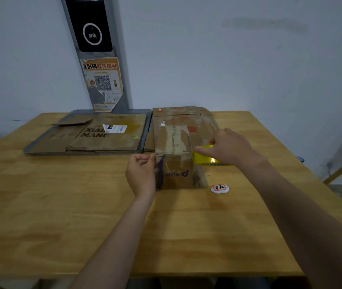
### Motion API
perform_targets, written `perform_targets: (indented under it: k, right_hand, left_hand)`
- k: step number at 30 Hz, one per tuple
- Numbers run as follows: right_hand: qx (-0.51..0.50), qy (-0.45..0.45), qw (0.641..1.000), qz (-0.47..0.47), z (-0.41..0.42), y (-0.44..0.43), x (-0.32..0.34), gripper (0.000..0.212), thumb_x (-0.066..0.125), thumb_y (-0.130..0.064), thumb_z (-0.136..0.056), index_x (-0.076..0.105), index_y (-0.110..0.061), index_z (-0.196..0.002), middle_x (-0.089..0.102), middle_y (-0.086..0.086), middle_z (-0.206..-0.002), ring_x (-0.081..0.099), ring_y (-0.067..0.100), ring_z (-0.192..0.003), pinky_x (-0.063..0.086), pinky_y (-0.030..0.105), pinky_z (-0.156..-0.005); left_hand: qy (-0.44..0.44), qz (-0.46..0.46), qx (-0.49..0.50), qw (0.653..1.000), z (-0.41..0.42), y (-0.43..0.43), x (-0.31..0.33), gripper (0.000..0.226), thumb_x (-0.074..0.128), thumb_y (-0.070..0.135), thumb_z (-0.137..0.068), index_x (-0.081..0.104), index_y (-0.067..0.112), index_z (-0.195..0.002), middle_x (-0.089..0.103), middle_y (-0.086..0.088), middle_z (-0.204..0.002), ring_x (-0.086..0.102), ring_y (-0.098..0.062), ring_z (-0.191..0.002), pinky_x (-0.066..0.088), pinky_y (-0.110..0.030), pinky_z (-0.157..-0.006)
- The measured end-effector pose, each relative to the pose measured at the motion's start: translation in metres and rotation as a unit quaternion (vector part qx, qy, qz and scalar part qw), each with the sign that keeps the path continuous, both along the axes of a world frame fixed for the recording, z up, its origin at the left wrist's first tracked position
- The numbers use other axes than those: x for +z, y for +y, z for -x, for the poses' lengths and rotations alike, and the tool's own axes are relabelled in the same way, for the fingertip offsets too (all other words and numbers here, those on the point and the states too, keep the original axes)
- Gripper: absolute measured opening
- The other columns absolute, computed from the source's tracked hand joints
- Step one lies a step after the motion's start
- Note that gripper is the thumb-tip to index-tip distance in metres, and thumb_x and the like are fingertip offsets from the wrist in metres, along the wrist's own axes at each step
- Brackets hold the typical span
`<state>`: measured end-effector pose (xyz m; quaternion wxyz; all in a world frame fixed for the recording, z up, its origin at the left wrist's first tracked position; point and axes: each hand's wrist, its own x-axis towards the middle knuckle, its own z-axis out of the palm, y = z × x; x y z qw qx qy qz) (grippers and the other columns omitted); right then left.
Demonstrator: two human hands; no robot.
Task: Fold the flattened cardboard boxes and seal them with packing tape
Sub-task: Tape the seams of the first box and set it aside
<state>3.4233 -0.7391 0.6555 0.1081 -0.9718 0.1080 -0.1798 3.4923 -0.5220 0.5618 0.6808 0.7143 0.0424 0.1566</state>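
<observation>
On table [51, 205], box [174, 142]: stood folded.
Left hand [142, 174]: pinched box's left edge.
Right hand [228, 150]: grasped tape roll [205, 159].
Advice: tape seemingly needed pulling taut along seam.

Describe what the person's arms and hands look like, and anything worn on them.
The left arm and right arm are bare to the frame's edge, no sleeves showing. The left hand and right hand wear no gloves; no watch, bracelet or ring is visible.
</observation>
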Motion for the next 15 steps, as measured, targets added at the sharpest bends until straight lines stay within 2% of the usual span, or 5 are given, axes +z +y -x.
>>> perform_targets:
  k: [3,7,9,12,15]
  right_hand:
    - [0.022,-0.018,1.000,-0.012,0.005,0.001,-0.003,0.062,0.067,-0.073,-0.079,0.031,-0.032,-0.050,0.030,-0.014,-0.054,0.033,0.002,-0.050,0.017,0.027,-0.049]
    - [0.028,-0.015,0.999,-0.013,0.007,-0.005,-0.009,0.071,0.060,-0.076,-0.081,0.047,-0.013,-0.049,0.039,-0.005,-0.051,0.046,0.016,-0.053,0.024,0.029,-0.049]
    - [0.035,-0.018,0.999,-0.012,0.007,-0.004,-0.009,0.073,0.059,-0.075,-0.082,0.043,-0.012,-0.050,0.038,-0.002,-0.049,0.046,0.020,-0.052,0.024,0.030,-0.049]
    - [0.038,-0.015,0.999,-0.015,0.007,-0.002,-0.007,0.070,0.060,-0.075,-0.082,0.039,-0.017,-0.050,0.034,-0.003,-0.048,0.042,0.019,-0.049,0.026,0.029,-0.049]
    - [0.031,-0.015,0.999,-0.012,0.006,-0.002,-0.006,0.071,0.060,-0.077,-0.078,0.041,-0.016,-0.048,0.035,-0.005,-0.046,0.043,0.017,-0.048,0.025,0.028,-0.049]
  left_hand:
    - [-0.028,-0.093,-0.008,0.995,0.004,0.000,-0.002,0.017,0.068,0.033,-0.096,0.057,0.026,-0.085,0.066,0.014,-0.080,0.063,0.003,-0.071,0.039,-0.015,-0.053]
    - [0.059,-0.214,-0.081,0.972,-0.009,0.009,0.002,0.024,0.056,0.047,-0.100,0.051,0.024,-0.106,0.054,0.008,-0.105,0.057,-0.016,-0.091,0.036,-0.028,-0.064]
    - [0.079,-0.241,-0.107,0.961,-0.013,0.016,0.007,0.031,0.057,0.044,-0.100,0.052,0.021,-0.119,0.050,0.001,-0.119,0.055,-0.020,-0.102,0.041,-0.030,-0.070]
    - [-0.127,-0.246,-0.105,0.955,-0.005,0.023,0.020,0.027,0.056,0.007,-0.097,0.064,0.019,-0.120,0.053,0.006,-0.122,0.057,-0.017,-0.116,0.050,-0.033,-0.095]
    - [-0.295,-0.309,-0.169,0.888,0.004,0.017,0.039,0.043,0.049,0.004,-0.092,0.068,0.024,-0.125,0.060,0.012,-0.128,0.046,-0.009,-0.129,0.033,-0.028,-0.112]
